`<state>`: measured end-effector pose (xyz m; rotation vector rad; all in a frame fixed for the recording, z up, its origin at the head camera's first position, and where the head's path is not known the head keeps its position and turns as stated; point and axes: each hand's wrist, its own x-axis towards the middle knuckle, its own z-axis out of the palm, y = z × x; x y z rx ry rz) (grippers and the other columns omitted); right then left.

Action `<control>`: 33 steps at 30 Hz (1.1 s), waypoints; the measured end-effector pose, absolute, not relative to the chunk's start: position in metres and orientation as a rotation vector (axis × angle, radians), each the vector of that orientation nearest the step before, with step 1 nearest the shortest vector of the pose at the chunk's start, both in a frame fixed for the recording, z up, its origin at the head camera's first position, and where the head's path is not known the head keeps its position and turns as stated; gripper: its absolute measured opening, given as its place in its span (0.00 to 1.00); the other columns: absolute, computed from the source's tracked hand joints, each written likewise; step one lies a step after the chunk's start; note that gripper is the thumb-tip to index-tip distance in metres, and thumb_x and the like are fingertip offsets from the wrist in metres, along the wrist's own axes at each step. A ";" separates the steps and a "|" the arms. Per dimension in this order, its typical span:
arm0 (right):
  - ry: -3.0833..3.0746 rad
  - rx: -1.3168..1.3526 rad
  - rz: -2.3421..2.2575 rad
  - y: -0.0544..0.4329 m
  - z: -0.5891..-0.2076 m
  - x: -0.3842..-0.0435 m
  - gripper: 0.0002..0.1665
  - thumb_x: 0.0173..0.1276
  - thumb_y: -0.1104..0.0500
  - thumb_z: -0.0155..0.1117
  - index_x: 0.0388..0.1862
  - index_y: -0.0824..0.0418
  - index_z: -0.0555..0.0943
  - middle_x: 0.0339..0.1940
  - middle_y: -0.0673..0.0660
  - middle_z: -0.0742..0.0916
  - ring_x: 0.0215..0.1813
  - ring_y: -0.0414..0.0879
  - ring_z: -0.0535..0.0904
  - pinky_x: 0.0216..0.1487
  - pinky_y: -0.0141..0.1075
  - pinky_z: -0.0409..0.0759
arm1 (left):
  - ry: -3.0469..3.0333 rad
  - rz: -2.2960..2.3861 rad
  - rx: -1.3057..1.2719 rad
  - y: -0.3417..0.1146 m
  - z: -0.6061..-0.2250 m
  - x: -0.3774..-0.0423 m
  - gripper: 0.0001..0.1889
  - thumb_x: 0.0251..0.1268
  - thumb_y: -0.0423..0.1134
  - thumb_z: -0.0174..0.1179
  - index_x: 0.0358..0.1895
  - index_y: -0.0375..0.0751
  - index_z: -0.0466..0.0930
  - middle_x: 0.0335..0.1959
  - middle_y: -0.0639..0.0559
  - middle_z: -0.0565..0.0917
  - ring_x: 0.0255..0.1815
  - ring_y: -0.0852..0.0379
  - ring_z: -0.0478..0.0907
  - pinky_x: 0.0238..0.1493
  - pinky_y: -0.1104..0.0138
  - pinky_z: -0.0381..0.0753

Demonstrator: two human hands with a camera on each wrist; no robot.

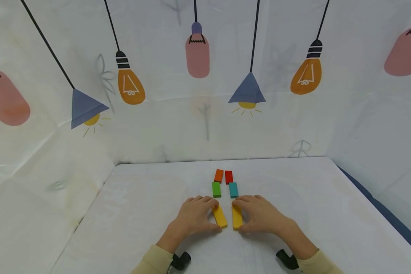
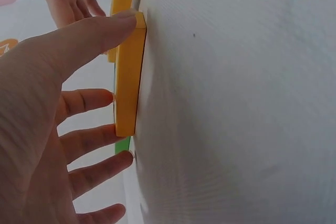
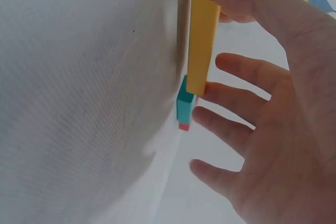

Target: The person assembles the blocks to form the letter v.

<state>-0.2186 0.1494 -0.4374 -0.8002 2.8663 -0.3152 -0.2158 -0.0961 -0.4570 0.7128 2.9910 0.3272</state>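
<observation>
Two yellow blocks lie on the white table, a narrow gap between them. My left hand (image 1: 194,217) pinches the left yellow block (image 1: 220,217) by its ends, thumb at the near end and a finger at the far end. The right yellow block (image 1: 237,218) is pinched the same way by my right hand (image 1: 263,215). Beyond them stand a green block (image 1: 216,189) on the left and a teal block (image 1: 233,190) on the right. Farther back are an orange block (image 1: 219,176) and a red block (image 1: 229,177). In the left wrist view, the left yellow block (image 2: 130,80) partly hides the green one.
The white tabletop (image 1: 140,213) spreads around both hands. A pale sheet (image 1: 164,125) printed with hanging lamps rises behind and along the sides of the table. Dark wrist devices (image 1: 181,261) sit by both cuffs. Dark blue fabric (image 1: 383,209) shows past the right edge.
</observation>
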 end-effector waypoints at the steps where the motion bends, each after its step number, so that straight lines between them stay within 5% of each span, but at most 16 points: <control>1: 2.878 -0.811 -0.312 0.150 -0.438 -0.218 0.40 0.51 0.35 0.75 0.63 0.45 0.78 0.65 0.46 0.81 0.69 0.50 0.73 0.72 0.60 0.65 | 2.993 0.325 0.716 -0.096 -0.457 -0.216 0.33 0.46 0.73 0.66 0.55 0.64 0.77 0.61 0.59 0.80 0.60 0.53 0.76 0.64 0.46 0.74; 33: 2.991 -0.625 -0.386 0.141 -0.444 -0.210 0.37 0.50 0.37 0.75 0.59 0.48 0.80 0.62 0.50 0.84 0.66 0.52 0.76 0.73 0.62 0.62 | 3.013 0.279 0.739 -0.096 -0.457 -0.214 0.32 0.48 0.73 0.65 0.55 0.64 0.76 0.60 0.60 0.80 0.59 0.53 0.76 0.63 0.47 0.75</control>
